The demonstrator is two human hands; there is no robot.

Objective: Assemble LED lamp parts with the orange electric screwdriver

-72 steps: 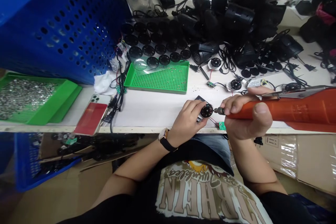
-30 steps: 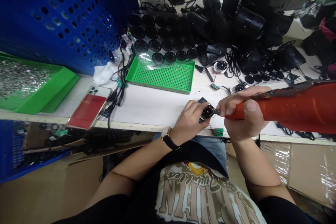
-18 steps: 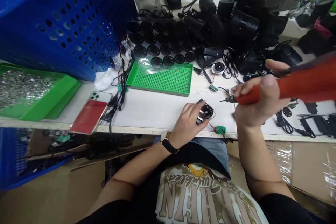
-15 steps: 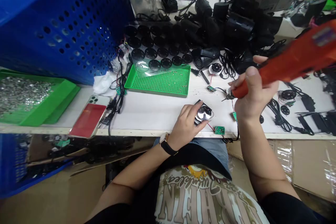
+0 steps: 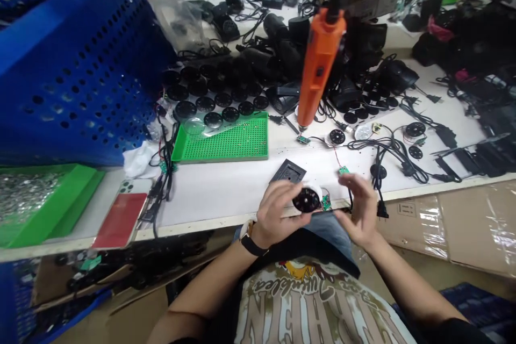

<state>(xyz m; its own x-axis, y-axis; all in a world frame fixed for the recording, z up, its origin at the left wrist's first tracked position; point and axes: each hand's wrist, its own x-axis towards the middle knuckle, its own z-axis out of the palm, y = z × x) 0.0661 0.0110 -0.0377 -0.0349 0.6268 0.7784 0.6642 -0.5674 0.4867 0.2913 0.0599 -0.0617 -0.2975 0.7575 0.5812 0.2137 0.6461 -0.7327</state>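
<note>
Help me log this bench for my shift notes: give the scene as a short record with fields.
Left hand: holding a round black-faced part
Right hand: open, holding nothing visible
Orange power tool: in neither hand
Black plate: on the bench, beyond the left hand
Green tray: perforated
Phone: red-backed, left of the tray

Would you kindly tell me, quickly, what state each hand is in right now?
Left hand: closed on the black-faced round part.
Right hand: open, with nothing visible in its grasp.
</note>
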